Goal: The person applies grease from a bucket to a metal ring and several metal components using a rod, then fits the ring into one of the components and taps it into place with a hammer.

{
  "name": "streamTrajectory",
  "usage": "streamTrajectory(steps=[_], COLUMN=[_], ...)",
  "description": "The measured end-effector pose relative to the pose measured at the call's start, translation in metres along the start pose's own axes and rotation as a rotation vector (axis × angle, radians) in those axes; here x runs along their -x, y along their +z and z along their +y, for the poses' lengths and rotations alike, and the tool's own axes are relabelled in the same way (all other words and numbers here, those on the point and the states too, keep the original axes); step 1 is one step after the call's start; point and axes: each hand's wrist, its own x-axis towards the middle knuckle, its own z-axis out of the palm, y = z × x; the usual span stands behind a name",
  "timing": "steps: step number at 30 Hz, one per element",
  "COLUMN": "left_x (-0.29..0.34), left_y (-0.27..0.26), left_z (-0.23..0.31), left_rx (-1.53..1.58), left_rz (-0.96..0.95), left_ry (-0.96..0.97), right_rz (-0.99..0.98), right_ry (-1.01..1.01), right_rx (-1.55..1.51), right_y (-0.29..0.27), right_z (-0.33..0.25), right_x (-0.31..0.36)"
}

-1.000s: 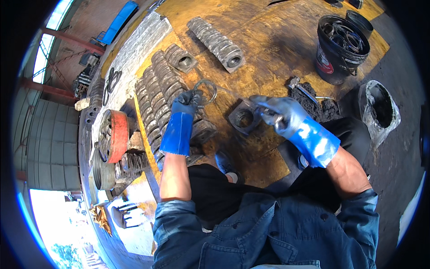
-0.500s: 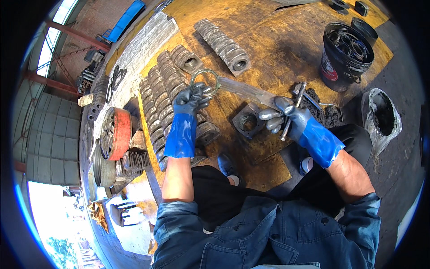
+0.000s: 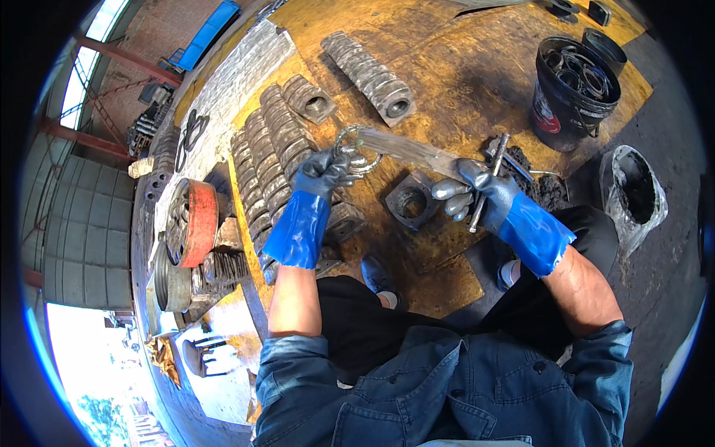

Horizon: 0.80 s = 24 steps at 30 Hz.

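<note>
My left hand (image 3: pixel 319 175), in a blue and dark-coated glove, pinches a thin metal ring (image 3: pixel 378 159) at its near-left side. From my right hand (image 3: pixel 485 192), gloved alike, a flat grey metal strip (image 3: pixel 413 147) reaches leftward, its far end at the ring's upper edge. A slim metal rod (image 3: pixel 501 149) also lies across the right hand, sticking out above and below the fingers. Whether strip and rod are joined is hidden by the glove. Just left of the right hand, a square metal block (image 3: pixel 396 203) with a round hole sits on the worktop.
Rows of stacked ribbed metal parts (image 3: pixel 257 160) stand left of my hands, with another stack (image 3: pixel 369 74) farther off. A black bucket (image 3: pixel 551 115) full of rings is at right, near a plastic-lined container (image 3: pixel 655 197). Dark greasy lumps (image 3: pixel 550 191) lie beside my right hand.
My left hand has turned and shifted slightly right, tilting the ring so it appears flatter and lower. The right hand, strip and rod have barely moved.
</note>
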Motion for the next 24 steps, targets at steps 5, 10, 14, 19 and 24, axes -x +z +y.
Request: streamTrajectory(steps=[5,10,14,19,24], left_x=[0.006,0.002,-0.003,0.007,0.01], left_y=[0.008,-0.014,0.003,0.012,0.035], left_z=[0.003,-0.016,-0.003,-0.008,0.002], left_rx=[-0.037,0.016,0.031,-0.115,-0.198], left_rz=[-0.006,0.017,0.038,0.148,0.139], left_ry=[0.001,0.029,0.052,0.277,0.179], right_rz=[0.075,-0.071,-0.04,0.12,0.105], right_ry=[0.043,0.008,-0.067,0.014,0.01], right_rx=[0.181,-0.037,-0.234,-0.303,-0.113], right_y=[0.007,0.013,-0.004,-0.004,-0.003], right_z=[-0.002,-0.002,-0.009,-0.006,0.0], right_x=[0.005,0.004,0.002,-0.005,-0.003])
